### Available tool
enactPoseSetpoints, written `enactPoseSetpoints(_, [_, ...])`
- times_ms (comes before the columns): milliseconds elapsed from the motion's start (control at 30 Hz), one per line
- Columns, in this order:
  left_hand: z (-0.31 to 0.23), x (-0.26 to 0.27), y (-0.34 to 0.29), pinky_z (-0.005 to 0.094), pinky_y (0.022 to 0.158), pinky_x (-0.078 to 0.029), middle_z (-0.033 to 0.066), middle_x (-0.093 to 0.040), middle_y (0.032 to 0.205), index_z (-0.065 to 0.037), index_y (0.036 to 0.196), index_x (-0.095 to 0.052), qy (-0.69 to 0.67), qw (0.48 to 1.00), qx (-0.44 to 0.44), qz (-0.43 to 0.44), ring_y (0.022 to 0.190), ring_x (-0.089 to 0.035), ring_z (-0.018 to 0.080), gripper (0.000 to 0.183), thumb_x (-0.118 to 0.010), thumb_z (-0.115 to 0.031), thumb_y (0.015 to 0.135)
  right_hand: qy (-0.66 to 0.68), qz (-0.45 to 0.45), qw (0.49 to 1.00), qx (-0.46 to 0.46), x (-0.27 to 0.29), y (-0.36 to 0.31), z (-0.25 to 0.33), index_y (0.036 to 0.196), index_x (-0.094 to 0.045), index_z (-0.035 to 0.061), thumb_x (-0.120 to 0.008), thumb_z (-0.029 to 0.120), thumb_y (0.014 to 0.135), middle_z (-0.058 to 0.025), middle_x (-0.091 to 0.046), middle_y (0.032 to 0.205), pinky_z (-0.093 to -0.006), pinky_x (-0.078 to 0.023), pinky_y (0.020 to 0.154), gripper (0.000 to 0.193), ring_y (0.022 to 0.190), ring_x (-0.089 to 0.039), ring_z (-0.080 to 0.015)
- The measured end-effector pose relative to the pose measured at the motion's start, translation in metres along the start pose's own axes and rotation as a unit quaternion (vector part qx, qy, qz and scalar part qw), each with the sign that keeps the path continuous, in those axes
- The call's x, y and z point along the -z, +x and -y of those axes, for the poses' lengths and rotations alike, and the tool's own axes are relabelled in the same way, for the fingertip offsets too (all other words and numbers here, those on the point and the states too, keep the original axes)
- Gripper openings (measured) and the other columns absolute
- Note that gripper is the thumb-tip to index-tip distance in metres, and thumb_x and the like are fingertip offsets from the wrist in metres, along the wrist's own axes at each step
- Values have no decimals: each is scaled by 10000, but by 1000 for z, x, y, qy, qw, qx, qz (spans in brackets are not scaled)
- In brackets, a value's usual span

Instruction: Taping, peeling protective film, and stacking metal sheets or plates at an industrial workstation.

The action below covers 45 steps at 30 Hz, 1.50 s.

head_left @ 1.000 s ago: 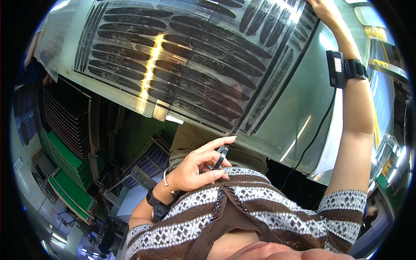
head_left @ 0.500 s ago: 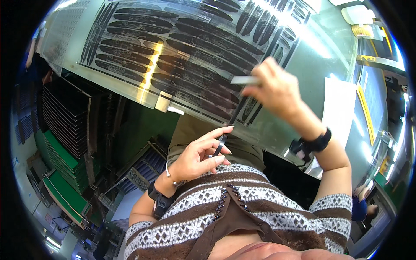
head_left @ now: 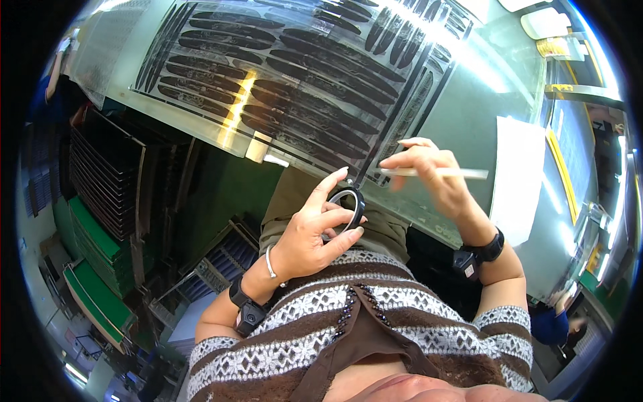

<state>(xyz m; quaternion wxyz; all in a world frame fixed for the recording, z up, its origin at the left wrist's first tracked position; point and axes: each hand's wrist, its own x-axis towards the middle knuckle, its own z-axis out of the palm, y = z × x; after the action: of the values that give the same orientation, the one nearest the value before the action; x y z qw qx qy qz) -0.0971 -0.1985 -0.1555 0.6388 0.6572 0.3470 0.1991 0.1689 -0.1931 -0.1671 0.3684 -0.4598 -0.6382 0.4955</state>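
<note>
My left hand (head_left: 315, 238) is in front of my waist, its fingers hooked through and around a narrow roll of black tape (head_left: 361, 206). A dark strip (head_left: 370, 159) stretches from near the roll up along the right part of a large film sheet (head_left: 315, 84) with long black leaf-like shapes. To the right, over the table's near edge, my right hand (head_left: 437, 177) grips a slim pale tool (head_left: 472, 174). Motion blurs the tool, so its kind is unclear. The sheet lies flat on a greenish glass-topped table (head_left: 479, 110).
A small pale block (head_left: 257, 147) and a white piece (head_left: 276, 161) sit at the table's near edge. White paper (head_left: 519, 181) lies at the right, beside a yellow strip (head_left: 562, 177). Racks with stacked dark trays (head_left: 107, 184) stand at the left. Other people show at both sides.
My right hand has come down toward me from over the sheet, and the pale tool now points right. The left hand has turned the tape roll and risen slightly.
</note>
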Motion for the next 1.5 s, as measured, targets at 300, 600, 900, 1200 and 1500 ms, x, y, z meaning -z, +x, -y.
enactPoseSetpoints(300, [-3,-6,-3,241,650,-565,287,-318,1472,6,1056,-699,29,999,24,29,964,-678,209,248,-711,-96,830,-88,57,995,2,-18,-3,-4,891,-687,62,-647,93,862,-42,-714,875,-507,-330,1109,59,1012,-683,-204])
enactPoseSetpoints(600, [-9,-7,-4,272,672,-584,275,-287,1472,2,1066,-707,54,998,20,32,1041,-663,279,264,-718,-110,827,-110,63,992,1,-18,-2,-4,874,-689,62,-656,111,853,-38,-715,855,-480,-344,1102,63,961,-690,-182])
enactPoseSetpoints(900, [-6,-12,-8,248,662,-580,217,-391,1316,-5,1064,-702,74,997,24,21,947,-664,230,246,-704,-124,849,-112,58,992,-9,-21,-1,0,856,-689,39,-627,122,887,-49,-735,804,-484,-303,1123,108,1011,-691,-209])
enactPoseSetpoints(1200, [-5,-9,-8,226,631,-563,182,-424,1260,-7,1044,-708,82,995,54,24,939,-648,194,233,-696,-133,848,211,-17,965,-154,-11,-9,-6,846,-676,-7,-480,214,995,-131,-715,797,-451,-349,1093,331,927,-688,-245])
enactPoseSetpoints(1500, [-1,-12,-8,253,559,-533,169,-481,1154,-23,957,-706,99,995,13,-22,779,-618,182,228,-736,-195,810,-252,74,964,-28,-30,17,10,875,-605,26,-622,67,853,-140,-588,799,-391,-495,643,49,733,-621,-323])
